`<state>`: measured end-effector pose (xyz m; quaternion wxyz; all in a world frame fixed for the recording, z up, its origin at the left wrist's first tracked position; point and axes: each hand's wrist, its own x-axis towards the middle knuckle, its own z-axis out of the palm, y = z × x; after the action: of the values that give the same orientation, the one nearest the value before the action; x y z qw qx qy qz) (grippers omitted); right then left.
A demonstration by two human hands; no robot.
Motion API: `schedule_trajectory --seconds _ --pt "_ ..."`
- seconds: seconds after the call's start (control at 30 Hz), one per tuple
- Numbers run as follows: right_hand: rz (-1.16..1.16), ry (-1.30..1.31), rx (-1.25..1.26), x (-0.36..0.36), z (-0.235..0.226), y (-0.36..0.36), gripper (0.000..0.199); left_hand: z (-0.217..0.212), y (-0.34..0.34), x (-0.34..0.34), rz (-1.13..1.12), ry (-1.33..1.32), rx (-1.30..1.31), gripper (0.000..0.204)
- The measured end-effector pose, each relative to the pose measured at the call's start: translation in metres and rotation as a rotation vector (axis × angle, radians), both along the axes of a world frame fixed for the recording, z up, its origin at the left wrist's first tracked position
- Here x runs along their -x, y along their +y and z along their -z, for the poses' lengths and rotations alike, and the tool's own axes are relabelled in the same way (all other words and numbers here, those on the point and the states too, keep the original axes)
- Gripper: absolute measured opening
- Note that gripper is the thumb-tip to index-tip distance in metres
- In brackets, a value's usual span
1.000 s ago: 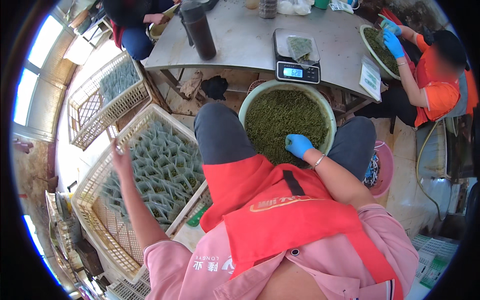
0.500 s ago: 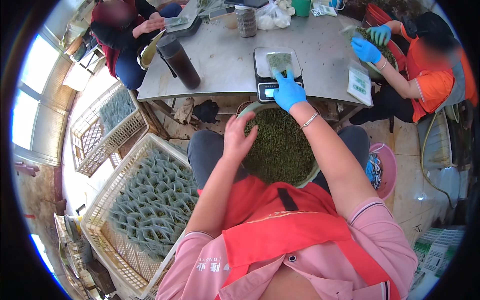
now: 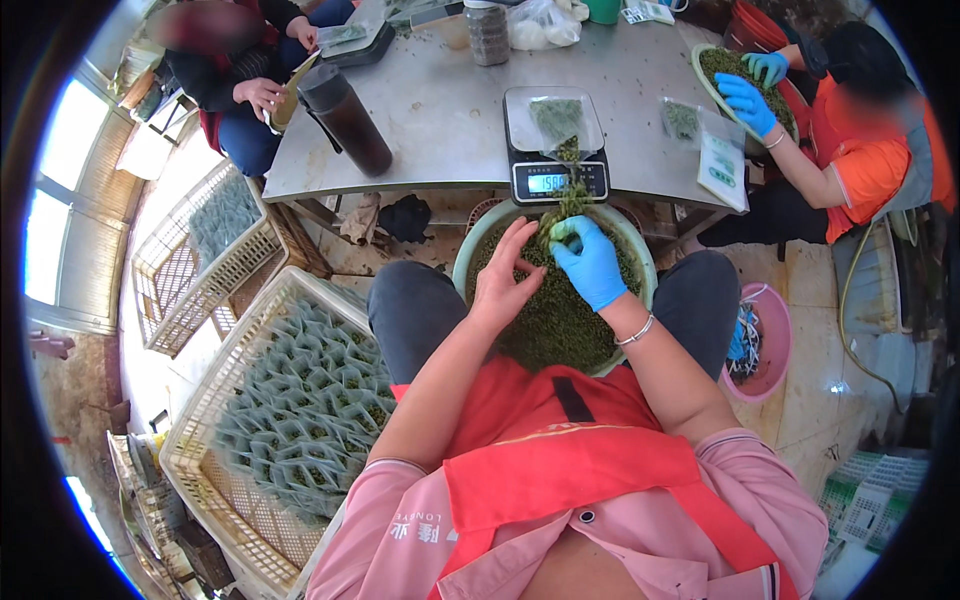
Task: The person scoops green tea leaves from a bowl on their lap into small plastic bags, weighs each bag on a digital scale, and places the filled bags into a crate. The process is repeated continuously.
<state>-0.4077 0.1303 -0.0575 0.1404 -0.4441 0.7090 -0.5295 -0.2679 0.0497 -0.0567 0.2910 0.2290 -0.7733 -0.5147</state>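
Note:
My right hand point(image 3: 592, 265), in a blue glove, is over the near side of the scale with its fingers curled around a small clump of dried green herb bits point(image 3: 570, 205). Loose bits trail through the air between it and the scale. My bare left hand point(image 3: 503, 282) hovers open beside it, fingers bent and apart from the thumb. Beneath both, a pale green basin point(image 3: 466, 262) full of the same herb sits between my knees. A clear bag point(image 3: 557, 122) partly filled with herb lies on the digital scale point(image 3: 540, 184), its mouth toward me.
On the metal table point(image 3: 440, 130) stand a dark flask point(image 3: 345, 120) and a jar point(image 3: 487, 35). To the left, a crate point(image 3: 225, 470) holds many filled bags. A pink basin point(image 3: 775, 345) is at right. Two co-workers sit across, one handling a herb-filled bowl point(image 3: 706, 75).
My right hand has drawn back from the bag on the scale to above the basin, trailing herb bits. My left hand has shifted right. The right co-worker's small bag now lies on the table.

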Motion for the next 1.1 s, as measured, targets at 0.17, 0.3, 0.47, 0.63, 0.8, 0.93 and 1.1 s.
schedule_trajectory --seconds 0.17,0.3,0.47,0.63,0.8,0.93,1.1 --pt "-0.182 -0.766 -0.019 0.001 -0.018 0.011 0.017 0.002 0.000 -0.003 0.153 -0.114 -0.492 0.036" --pt "-0.073 -1.005 -0.014 0.005 -0.016 0.017 0.022 0.016 -0.004 -0.007 0.150 -0.070 -0.495 0.023" --pt "0.002 -1.116 0.070 0.006 -0.018 0.017 0.021 0.009 -0.001 -0.009 0.109 -0.110 -0.449 0.028" --pt "0.053 -1.059 0.294 0.025 -0.035 -0.013 0.017 0.015 -0.003 -0.010 0.062 -0.135 -0.405 0.030" --pt "0.079 -1.002 0.369 0.043 -0.032 -0.042 0.018 0.011 -0.003 -0.010 0.048 -0.132 -0.373 0.031" --pt "0.042 -0.396 0.066 0.056 -0.029 -0.068 0.041 0.009 -0.004 -0.010 0.050 -0.169 -0.321 0.030" --pt "0.136 0.540 -0.140 0.048 -0.027 -0.062 0.049 0.004 -0.002 -0.011 0.063 -0.192 -0.325 0.031"
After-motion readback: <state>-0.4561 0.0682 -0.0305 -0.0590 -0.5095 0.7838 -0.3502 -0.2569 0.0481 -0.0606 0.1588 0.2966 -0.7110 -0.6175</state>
